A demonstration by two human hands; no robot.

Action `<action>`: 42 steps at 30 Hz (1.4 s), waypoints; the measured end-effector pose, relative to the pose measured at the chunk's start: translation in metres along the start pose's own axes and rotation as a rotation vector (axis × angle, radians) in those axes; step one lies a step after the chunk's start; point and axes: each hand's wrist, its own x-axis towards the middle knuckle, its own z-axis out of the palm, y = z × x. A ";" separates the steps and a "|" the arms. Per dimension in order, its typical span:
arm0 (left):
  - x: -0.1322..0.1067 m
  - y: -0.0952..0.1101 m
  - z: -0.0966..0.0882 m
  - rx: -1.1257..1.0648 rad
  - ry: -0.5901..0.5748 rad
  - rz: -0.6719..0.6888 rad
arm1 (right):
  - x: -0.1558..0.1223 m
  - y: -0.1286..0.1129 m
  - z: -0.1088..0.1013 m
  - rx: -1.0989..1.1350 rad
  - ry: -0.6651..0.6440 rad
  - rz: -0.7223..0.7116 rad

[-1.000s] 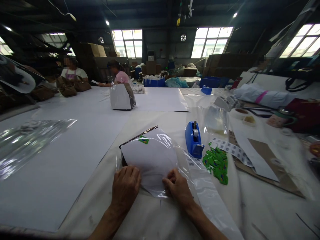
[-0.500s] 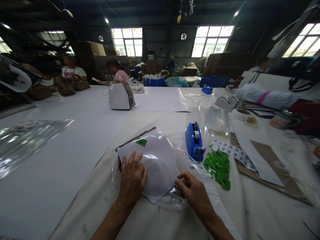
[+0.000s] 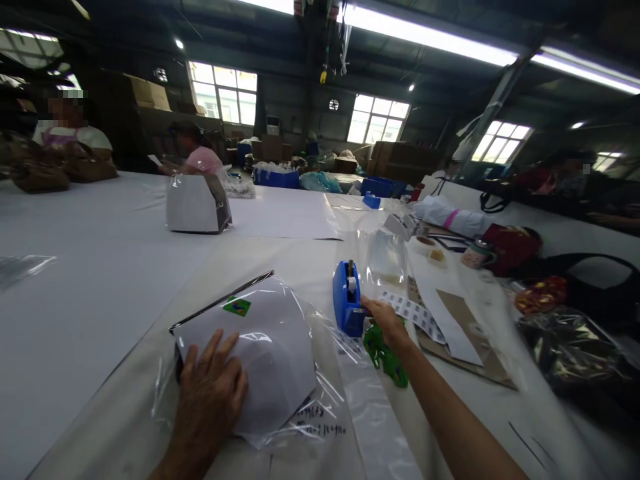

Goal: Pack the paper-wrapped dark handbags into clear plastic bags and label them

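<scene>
My left hand (image 3: 213,383) lies flat with fingers spread on a white sheet-covered item (image 3: 275,363) inside a transparent plastic bag (image 3: 325,393). A small green label (image 3: 237,307) shows on the item's white face, just beyond my fingertips. My right hand (image 3: 387,323) reaches to the front end of a blue tape dispenser (image 3: 345,303), thumb and fingers drawn together there. Whatever lies between those fingertips is too small to make out. Beneath that hand is a pile of green labels (image 3: 387,363), partly covered by it.
A strip of printed stickers (image 3: 417,317) lies on brown cardboard (image 3: 457,307) at the right. Another bagged item (image 3: 195,203) stands upright farther back. Two people sit across the table at the left. A mug (image 3: 477,255) and black plastic (image 3: 575,353) are at the right.
My right hand has left the bag's lower right edge and moved up and right to the tape dispenser. My left hand stays on the bagged item. The view has turned right.
</scene>
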 end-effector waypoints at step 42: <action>-0.011 0.008 0.013 -0.043 -0.023 -0.099 | -0.084 -0.097 0.175 -1.158 -0.728 -0.518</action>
